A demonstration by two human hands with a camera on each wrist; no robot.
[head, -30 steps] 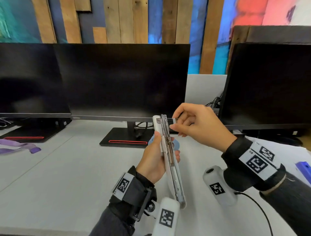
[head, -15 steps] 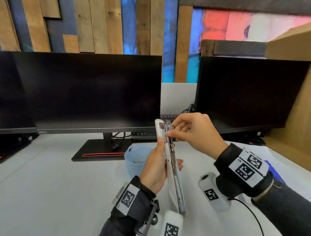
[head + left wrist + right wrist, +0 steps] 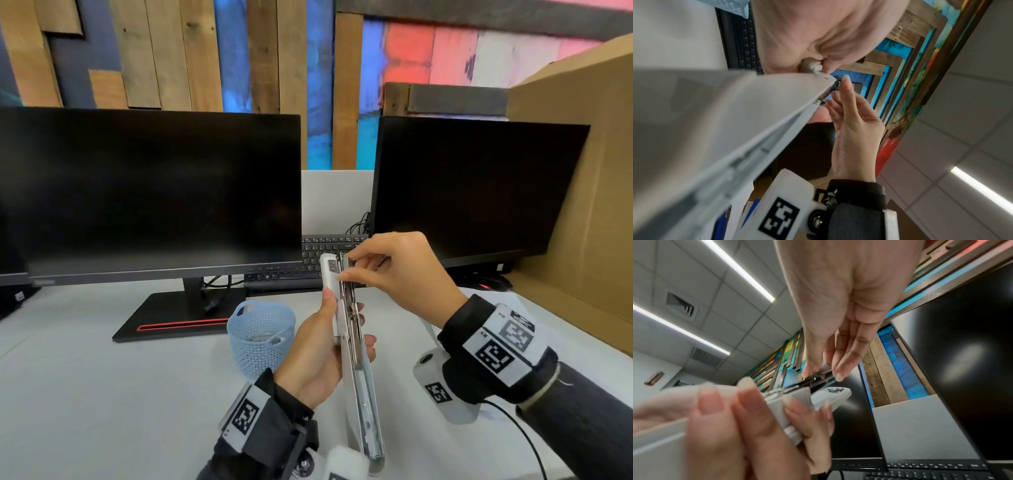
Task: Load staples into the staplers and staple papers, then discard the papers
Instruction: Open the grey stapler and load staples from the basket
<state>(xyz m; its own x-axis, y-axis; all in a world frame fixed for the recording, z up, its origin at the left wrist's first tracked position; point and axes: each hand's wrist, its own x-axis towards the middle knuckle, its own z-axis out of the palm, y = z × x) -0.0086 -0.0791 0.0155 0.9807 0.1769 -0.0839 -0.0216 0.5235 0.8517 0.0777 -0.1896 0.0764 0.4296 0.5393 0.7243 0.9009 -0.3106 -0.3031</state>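
Stapler: a long white stapler [image 3: 346,329] was swung open and held nearly upright above the desk [image 3: 102,394], its metal staple channel facing the person's right.
Left hand: the left hand [image 3: 318,356] was wrapped around the stapler's middle, thumb along the white body, fingers curled behind.
Right hand: the right hand [image 3: 397,270] pinched at the top end of the open channel with thumb and fingertips [image 3: 839,374] — a dark, narrow metal piece sat between them in the right wrist view; whether that was a staple strip or the pusher could not be told.
Basket: a small blue perforated basket [image 3: 262,337] stood on the desk just left of the hands, something pale lying inside.
Surroundings: two dark monitors and a keyboard [image 3: 325,253] stood behind.
Progress: the work appeared to be at the loading step — stapler opened, channel being tended. Closing it, stapling papers and discarding them all seemed left to do; no papers could be clearly made out.
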